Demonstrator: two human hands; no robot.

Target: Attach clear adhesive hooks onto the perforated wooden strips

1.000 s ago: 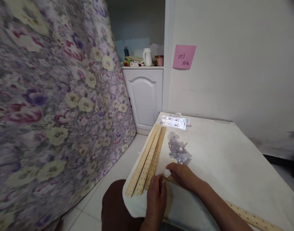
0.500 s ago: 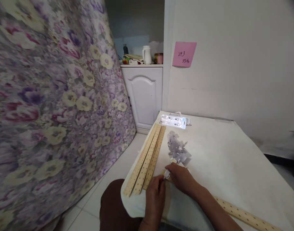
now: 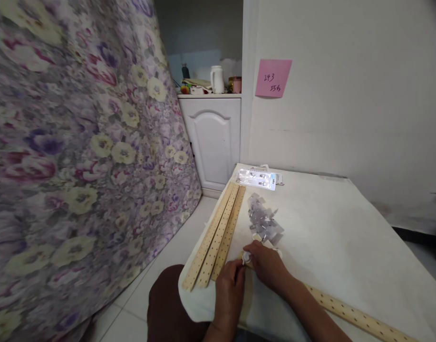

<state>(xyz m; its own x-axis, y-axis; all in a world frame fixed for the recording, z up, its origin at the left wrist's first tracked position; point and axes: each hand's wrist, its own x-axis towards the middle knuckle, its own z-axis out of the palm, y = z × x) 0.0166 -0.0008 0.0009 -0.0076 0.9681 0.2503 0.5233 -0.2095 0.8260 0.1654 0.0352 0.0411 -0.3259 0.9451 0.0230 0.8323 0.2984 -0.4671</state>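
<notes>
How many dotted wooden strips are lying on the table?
4. Along the left edge of the table: outer strip, middle strip, inner strip; a fourth strip, partly behind the right forearm. Others may be hidden.

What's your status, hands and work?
Left hand and right hand together at small white piece; exact grip too small to tell. Dotted strip passes beneath right forearm. Pile of see-through packets close beyond right hand.

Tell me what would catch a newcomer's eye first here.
The flowered curtain comes first, filling the left of the view. Next is the pink note on the pale wall, above the table. Lower down, the left hand and right hand meet at a small white thing, beside three dotted strips.
</notes>
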